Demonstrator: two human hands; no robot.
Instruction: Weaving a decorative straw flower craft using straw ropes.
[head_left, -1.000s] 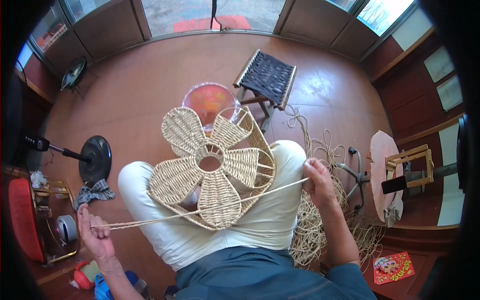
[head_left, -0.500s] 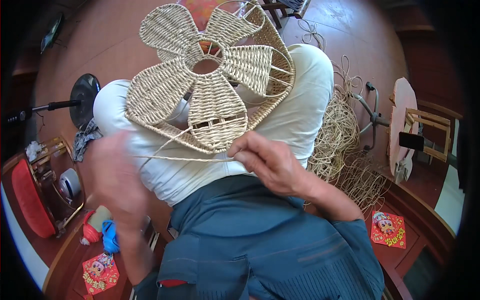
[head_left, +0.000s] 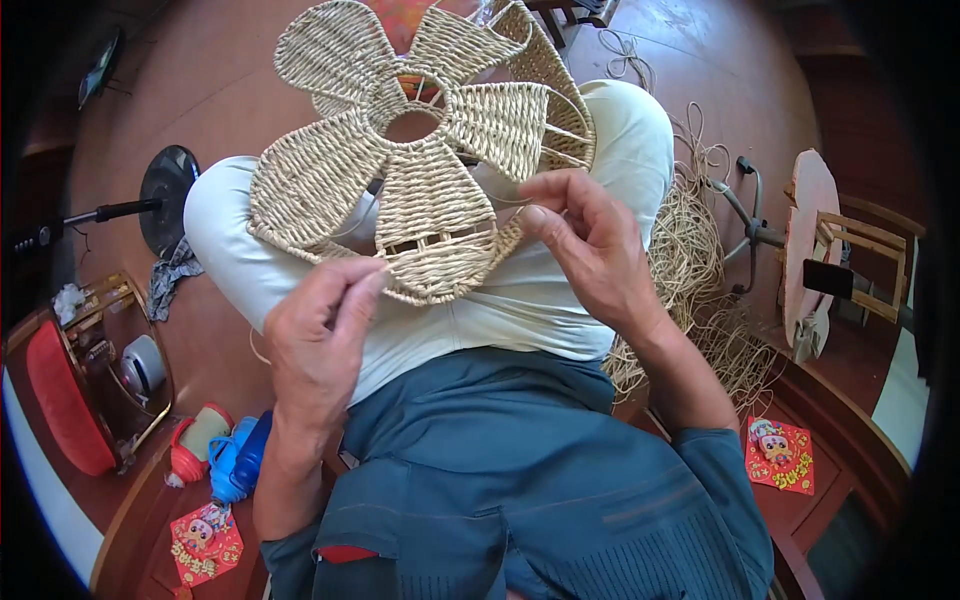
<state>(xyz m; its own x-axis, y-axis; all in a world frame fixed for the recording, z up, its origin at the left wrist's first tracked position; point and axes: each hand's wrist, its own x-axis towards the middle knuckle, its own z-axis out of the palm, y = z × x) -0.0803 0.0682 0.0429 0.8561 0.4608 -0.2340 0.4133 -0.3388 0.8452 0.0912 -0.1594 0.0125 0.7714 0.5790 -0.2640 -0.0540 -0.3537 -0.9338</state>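
Woven flower (head_left: pixel 432 195) has its lower edge in the gap between left hand (head_left: pixel 322 325), pinched together, and right hand (head_left: pixel 597 250), grip unclear.

A person's bare forearms (head_left: pixel 690 370) angle forward, the left hand (head_left: pixel 322 322) with thumb and bent forefinger drawn together, the right hand (head_left: pixel 597 245) farther forward, fingers curled.

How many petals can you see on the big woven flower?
5: the upper-left petal, the upper-right petal, the right petal, the bottom petal and the left petal. Any lying underneath would be hidden.
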